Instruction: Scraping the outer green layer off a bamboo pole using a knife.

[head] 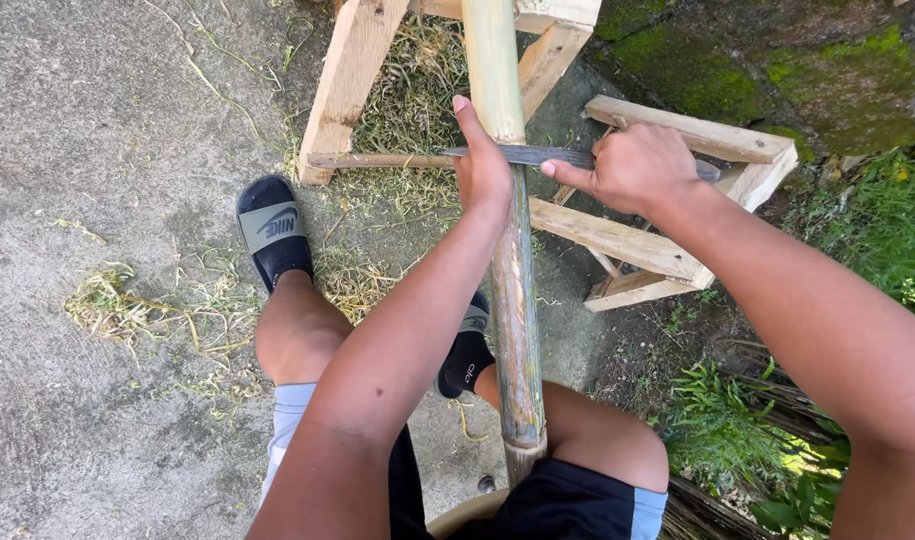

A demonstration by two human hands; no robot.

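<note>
At the far left lies bare concrete ground (97,120) with scraped shavings (147,305) and our sandal (273,232). Next, our left hand (482,165) presses flat against the bamboo pole (515,300), fingers extended rather than wrapped, touching the blade (517,154). The pole's long axis runs away from us between our knees, onto a wooden frame (667,255). The blade lies crosswise over it. Our right hand (637,168), fingers closed on the blade's right end, sits just right of the pole.

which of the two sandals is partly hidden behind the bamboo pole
The black sandal close beside the bamboo pole, tucked behind the left forearm. The other sandal, with the grey strap, lies in full view on the concrete further left.
</note>
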